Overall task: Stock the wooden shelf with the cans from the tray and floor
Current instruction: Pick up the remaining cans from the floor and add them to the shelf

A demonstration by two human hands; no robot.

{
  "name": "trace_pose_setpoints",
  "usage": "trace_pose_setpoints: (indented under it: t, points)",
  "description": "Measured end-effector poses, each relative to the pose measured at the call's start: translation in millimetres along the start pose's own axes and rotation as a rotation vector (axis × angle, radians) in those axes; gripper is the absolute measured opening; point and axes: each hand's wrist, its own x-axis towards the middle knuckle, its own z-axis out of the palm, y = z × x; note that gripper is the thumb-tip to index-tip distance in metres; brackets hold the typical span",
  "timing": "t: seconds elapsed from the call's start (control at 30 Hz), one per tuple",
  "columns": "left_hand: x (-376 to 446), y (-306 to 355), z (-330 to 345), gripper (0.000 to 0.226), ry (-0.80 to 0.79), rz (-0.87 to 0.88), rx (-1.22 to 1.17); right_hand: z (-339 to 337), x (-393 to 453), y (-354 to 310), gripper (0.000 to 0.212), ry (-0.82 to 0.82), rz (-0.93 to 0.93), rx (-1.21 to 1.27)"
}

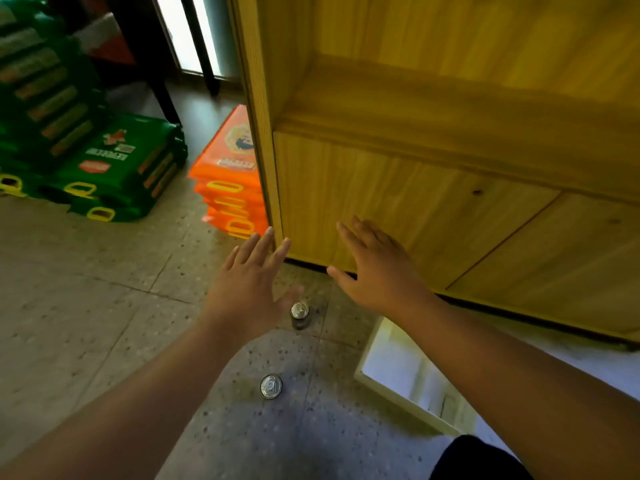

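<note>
Both hands, the left hand (247, 292) and the right hand (375, 268), are reaching out flat and holding nothing, probably going for the can (300, 315) just below the wooden shelf (398, 202), so next one must curl round it.

Two cans (299, 314) (271, 386) and a white tray (363, 370) sit on the speckled floor (86, 323).

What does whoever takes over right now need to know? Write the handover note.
Left hand open, holding nothing, above the floor.
Right hand open, holding nothing, in front of the wooden shelf.
Two cans stand upright on the floor: far can just beside the left hand, near can closer to you.
White tray: the visible part holds no cans.
The shelf board in view has no cans on it.
Left: shelve both floor cans.
</note>
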Motion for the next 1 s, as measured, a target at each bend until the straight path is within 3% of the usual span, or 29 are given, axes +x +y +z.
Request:
trace_pose_setpoints:
  t: [0.4,0.7,1.0]
  points:
    - [-42,-30,199,0.087,-0.09,-0.107,-0.06,213,47,-7,0.084,-0.078,-0.097,0.024]
    - [-85,-38,277,0.09,-0.125,-0.184,-0.079,295,54,-14,0.086,-0.151,-0.142,0.073]
    - [-105,-33,313,0.094,-0.091,-0.228,-0.12,330,78,-10,0.091,-0.111,-0.103,0.106]
